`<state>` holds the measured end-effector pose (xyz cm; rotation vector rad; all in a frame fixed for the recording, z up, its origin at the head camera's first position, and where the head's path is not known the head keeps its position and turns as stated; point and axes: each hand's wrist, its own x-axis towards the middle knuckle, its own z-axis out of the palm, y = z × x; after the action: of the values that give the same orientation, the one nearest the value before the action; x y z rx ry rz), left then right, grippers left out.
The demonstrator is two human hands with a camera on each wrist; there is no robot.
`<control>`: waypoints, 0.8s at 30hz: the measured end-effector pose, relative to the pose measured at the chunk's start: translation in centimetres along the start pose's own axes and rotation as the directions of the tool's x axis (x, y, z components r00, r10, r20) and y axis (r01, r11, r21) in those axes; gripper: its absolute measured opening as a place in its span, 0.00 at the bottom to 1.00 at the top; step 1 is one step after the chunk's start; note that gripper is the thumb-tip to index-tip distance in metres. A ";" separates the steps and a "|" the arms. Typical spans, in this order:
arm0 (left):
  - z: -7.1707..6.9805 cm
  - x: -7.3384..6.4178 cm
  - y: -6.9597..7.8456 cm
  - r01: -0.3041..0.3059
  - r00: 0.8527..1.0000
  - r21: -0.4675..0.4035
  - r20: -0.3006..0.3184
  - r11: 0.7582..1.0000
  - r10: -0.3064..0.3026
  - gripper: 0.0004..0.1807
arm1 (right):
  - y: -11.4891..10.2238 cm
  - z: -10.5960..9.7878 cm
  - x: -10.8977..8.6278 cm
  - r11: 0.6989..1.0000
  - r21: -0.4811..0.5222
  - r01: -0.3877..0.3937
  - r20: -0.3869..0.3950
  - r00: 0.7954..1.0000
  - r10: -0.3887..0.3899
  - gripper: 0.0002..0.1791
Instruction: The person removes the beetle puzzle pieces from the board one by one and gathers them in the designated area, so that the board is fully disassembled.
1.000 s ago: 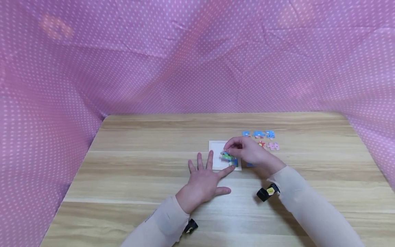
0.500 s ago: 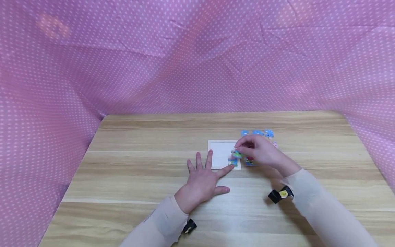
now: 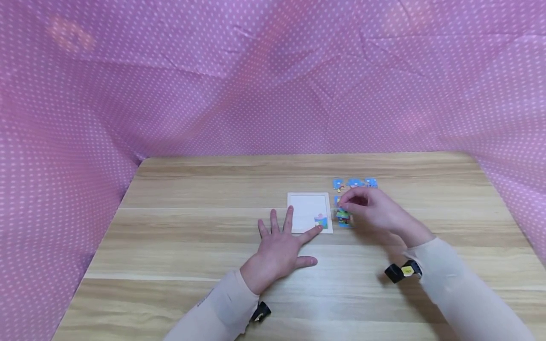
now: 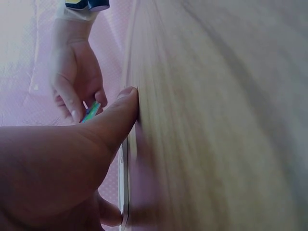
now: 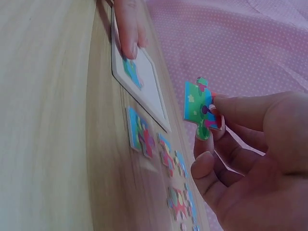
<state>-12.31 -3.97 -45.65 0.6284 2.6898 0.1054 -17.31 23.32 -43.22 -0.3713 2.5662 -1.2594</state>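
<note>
My left hand (image 3: 279,253) lies palm down with spread, straight fingers over the front of the white puzzle frame (image 3: 304,204). Its index fingertip rests on a jigsaw piece (image 3: 320,221) set in the frame's front right corner. In the right wrist view, my right hand (image 5: 262,149) pinches a green and blue jigsaw piece (image 5: 195,102) between thumb and fingers, raised off the table. Seen from the head, that hand is just right of the frame, over loose jigsaw pieces, and hides some of them. The left wrist view shows the held piece (image 4: 90,111) beyond my left thumb.
A back row of blue jigsaw pieces (image 3: 355,182) lies right of the frame. Another loose piece (image 5: 139,134) lies close beside the frame's edge, with several more past it. Pink dotted cloth (image 3: 273,94) hangs behind the wooden table (image 3: 204,199).
My right hand has moved right, carrying the pinched jigsaw piece from over the frame to over the loose pieces. My left hand has stayed in place on the frame.
</note>
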 end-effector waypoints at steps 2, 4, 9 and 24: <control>0.0 0.0 0.0 -0.001 1.000 0.001 -0.002 1.000 0.001 0.43 | 0.1 -0.2 -0.2 1.000 -0.013 0.011 -0.011 1.000 -0.011 0.07; -0.1 0.0 0.0 -0.001 1.000 0.004 -0.001 1.000 0.001 0.43 | 0.3 -0.4 -0.3 1.000 -0.027 0.002 -0.022 1.000 -0.003 0.08; -0.2 -0.1 0.1 -0.001 1.000 0.000 0.000 1.000 0.001 0.43 | 1.1 -0.9 -0.8 0.998 -0.058 -0.007 -0.028 1.000 0.005 0.08; 0.9 0.4 -0.3 -0.016 0.999 -0.007 -0.036 1.000 0.016 0.43 | 2.9 -1.6 -2.2 0.991 -0.133 -0.023 -0.036 0.999 0.019 0.05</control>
<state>-12.47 -4.07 -46.66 0.6519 2.7178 0.1321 -16.13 26.98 -44.31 -0.3505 2.6849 -1.0996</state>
